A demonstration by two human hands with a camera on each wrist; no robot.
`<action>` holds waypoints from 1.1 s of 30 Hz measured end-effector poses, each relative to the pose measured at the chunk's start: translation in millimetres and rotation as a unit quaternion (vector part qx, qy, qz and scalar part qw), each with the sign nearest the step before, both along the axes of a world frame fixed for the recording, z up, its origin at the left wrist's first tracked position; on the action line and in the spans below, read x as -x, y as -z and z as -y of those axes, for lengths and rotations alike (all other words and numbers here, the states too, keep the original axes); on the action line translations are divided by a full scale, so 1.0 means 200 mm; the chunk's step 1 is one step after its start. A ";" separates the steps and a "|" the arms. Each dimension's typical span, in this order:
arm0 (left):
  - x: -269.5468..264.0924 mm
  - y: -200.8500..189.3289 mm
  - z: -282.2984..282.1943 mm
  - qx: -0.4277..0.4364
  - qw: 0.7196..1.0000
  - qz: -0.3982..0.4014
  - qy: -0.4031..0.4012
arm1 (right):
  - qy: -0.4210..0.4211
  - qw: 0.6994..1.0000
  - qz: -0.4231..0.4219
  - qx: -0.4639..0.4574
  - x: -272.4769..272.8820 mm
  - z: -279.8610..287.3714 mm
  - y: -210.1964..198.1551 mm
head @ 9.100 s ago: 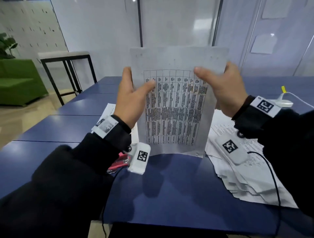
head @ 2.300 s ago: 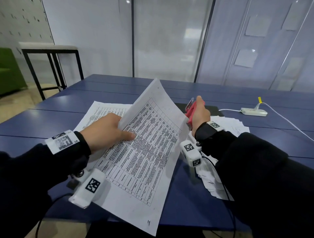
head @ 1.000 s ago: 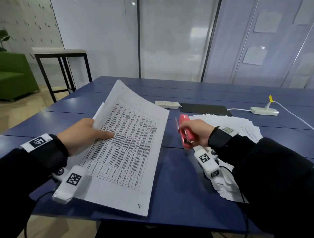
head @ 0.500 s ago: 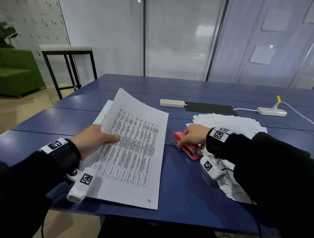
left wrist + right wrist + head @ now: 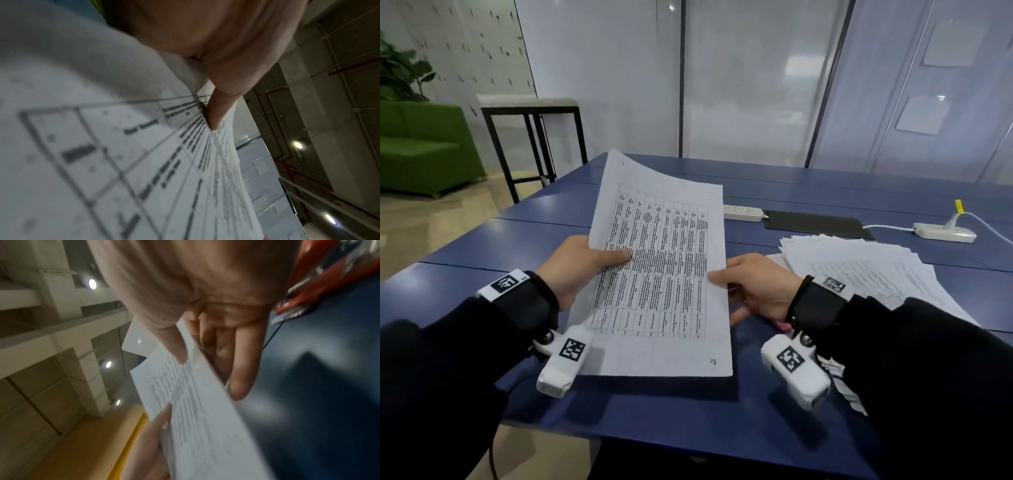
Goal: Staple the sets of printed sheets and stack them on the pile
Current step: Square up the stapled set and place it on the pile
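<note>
Head view: the left hand [image 5: 578,265] pinches the left edge of the set of printed sheets [image 5: 664,274] at frame centre, thumb laid on the printed table and fingers beneath. The right hand [image 5: 758,286] pinches the right edge, thumb on top. The set is held above the blue table [image 5: 688,411], its far end curling upward. A loose pile of sheets [image 5: 866,270] lies at right of frame, beside the right wrist. A power strip [image 5: 743,213] and a dark pad [image 5: 815,224] lie beyond.

Left wrist view: the thumb [image 5: 222,104] presses the printed face; the other fingers are hidden.

Right wrist view: thumb [image 5: 174,344] above and straight fingers [image 5: 242,369] below pinch the sheet edge. The red stapler [image 5: 320,280] shows at upper right, lying apart from the hand.
</note>
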State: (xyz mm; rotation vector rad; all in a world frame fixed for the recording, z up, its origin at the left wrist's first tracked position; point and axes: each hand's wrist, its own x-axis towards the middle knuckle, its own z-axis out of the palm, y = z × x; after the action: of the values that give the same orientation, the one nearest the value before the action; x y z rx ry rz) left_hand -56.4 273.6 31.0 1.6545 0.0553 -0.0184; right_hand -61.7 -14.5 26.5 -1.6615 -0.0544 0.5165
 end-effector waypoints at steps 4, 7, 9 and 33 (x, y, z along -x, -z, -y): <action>0.02 0.08 -0.07 0.054 0.997 -0.061 0.007 | 0.126 0.990 0.068 0.003 -0.10 -0.06 0.09; 0.08 0.16 -0.11 0.042 0.994 -0.101 0.001 | 0.171 0.982 0.079 -0.020 -0.21 -0.08 0.13; 0.08 0.20 -0.12 0.022 0.995 -0.094 -0.019 | 0.167 0.982 0.083 -0.028 -0.29 -0.14 0.15; -0.39 0.29 -0.30 -0.128 0.975 -0.082 -0.160 | 0.053 0.975 0.113 0.183 -0.53 -0.49 0.26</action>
State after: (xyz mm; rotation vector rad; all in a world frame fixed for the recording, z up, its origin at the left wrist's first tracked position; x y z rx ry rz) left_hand 22.2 333.6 -27.2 1.8815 0.4661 0.1025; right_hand 44.2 82.7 -25.3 -2.0674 -0.0383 0.2623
